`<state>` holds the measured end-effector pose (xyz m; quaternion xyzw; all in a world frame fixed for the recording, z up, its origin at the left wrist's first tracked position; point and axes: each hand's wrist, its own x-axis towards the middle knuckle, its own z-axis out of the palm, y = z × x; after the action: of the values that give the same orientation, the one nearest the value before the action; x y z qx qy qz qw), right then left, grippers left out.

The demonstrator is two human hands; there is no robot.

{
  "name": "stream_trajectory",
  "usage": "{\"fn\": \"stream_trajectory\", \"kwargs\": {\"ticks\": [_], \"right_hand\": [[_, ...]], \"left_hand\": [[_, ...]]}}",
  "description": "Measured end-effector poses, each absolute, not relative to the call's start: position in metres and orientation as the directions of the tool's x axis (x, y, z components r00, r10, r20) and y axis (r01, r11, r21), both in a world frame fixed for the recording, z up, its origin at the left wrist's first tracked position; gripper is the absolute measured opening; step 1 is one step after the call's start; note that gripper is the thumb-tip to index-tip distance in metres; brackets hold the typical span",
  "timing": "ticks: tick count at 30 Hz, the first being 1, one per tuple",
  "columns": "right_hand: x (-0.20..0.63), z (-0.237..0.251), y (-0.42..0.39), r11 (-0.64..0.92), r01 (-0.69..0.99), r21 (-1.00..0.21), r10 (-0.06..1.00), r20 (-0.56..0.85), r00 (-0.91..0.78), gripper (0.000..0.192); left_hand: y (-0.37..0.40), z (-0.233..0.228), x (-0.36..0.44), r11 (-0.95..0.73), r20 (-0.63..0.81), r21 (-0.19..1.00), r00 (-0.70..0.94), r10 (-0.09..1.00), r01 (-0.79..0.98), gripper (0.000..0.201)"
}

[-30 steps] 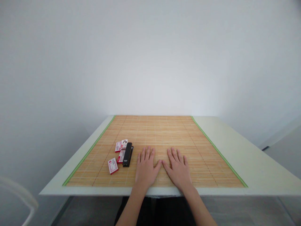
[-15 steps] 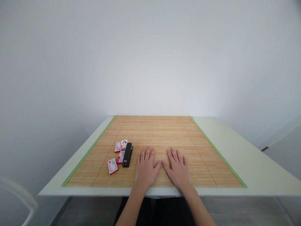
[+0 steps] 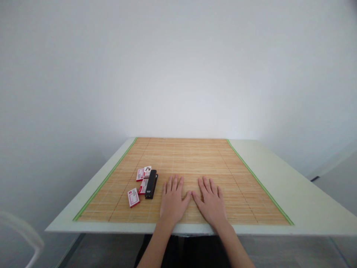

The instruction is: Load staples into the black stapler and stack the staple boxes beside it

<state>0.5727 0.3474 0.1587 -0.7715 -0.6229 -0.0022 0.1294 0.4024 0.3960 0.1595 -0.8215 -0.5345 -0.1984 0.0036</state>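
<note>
My left hand (image 3: 173,199) lies flat on the bamboo mat (image 3: 192,156), palm down with fingers spread. Beside it, also flat and spread, rests my right hand (image 3: 210,201); the two thumb tips nearly meet. Neither hand holds anything. Just left of my left hand lies a black stapler (image 3: 151,184), apart from the fingers. Against its left side are small red-and-white boxes: one (image 3: 143,186) partly hidden by the stapler, one (image 3: 140,174) behind it, and one with a dark picture (image 3: 147,171). A separate red-and-white box (image 3: 133,197) sits nearer the front edge.
The mat has green side borders (image 3: 259,181) and covers much of a white table (image 3: 290,186). A white wall (image 3: 178,74) stands behind the table. At the lower left is a curved white bar (image 3: 25,229).
</note>
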Motion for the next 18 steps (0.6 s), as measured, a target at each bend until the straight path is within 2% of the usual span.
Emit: {"fn": "stream_trajectory", "kwargs": {"ticks": [18], "right_hand": [[0.5730, 0.1564, 0.3474, -0.185, 0.964, -0.192, 0.960, 0.174, 0.219, 0.071]], "left_hand": [[0.3961, 0.1598, 0.4019, -0.437, 0.333, 0.207, 0.357, 0.873, 0.875, 0.062]]}}
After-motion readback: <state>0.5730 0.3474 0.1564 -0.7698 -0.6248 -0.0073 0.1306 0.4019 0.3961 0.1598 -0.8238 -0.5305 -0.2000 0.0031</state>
